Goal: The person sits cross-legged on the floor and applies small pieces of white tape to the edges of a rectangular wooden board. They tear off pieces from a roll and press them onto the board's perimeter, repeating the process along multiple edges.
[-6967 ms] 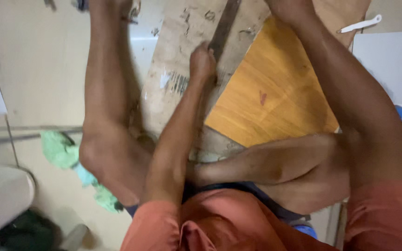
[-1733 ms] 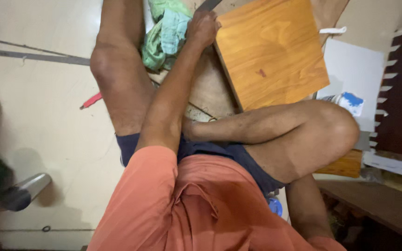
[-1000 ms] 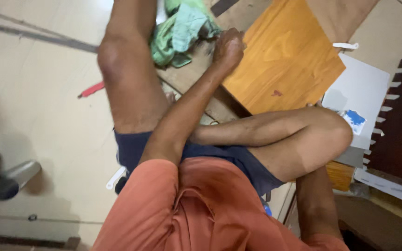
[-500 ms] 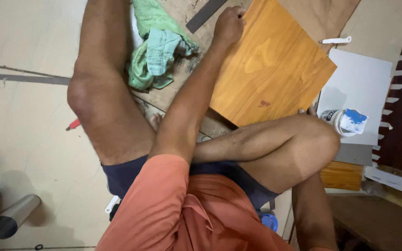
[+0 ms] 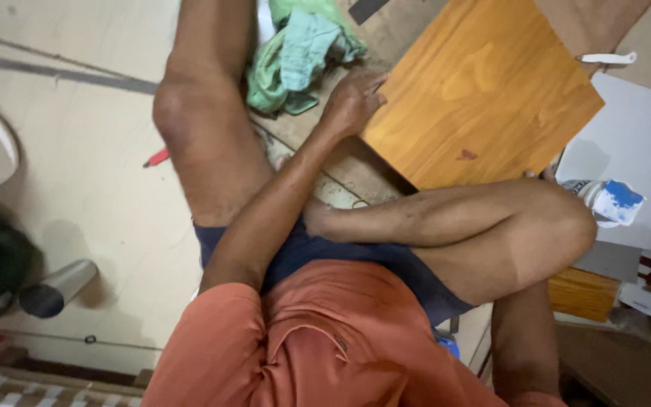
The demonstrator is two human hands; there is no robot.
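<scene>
Head view looks straight down on a person seated on the floor (image 5: pixel 77 188), one leg stretched toward twelve o'clock and the other folded across toward three o'clock. The left hand (image 5: pixel 352 102) reaches up from the orange shirt (image 5: pixel 318 347) toward one o'clock and rests at the near edge of a wooden board (image 5: pixel 484 90), an orange-brown panel lying flat and turned like a diamond. The fingers are curled loosely against that edge; whether they pinch anything small I cannot tell. The right hand is hidden: its forearm runs down at four o'clock behind the bent knee, so its grip cannot be told.

Just beside the left hand, at eleven o'clock from it, lies a crumpled green cloth (image 5: pixel 299 53), touching the stretched leg. Under the board and the hand is a worn brown sheet (image 5: pixel 356 173) with scuffed marks. At two o'clock from the board sits a small white tool (image 5: pixel 606 58), near the board's corner. At three o'clock a white sheet (image 5: pixel 642 143) lies on the floor, and a small bottle with a blue and white label (image 5: pixel 612 202) lies on it, just past the knee. A red pencil-like stick (image 5: pixel 156 157) pokes out beside the stretched knee at nine o'clock. A grey cylinder (image 5: pixel 58 289) lies at eight o'clock, well apart from the hand.
</scene>
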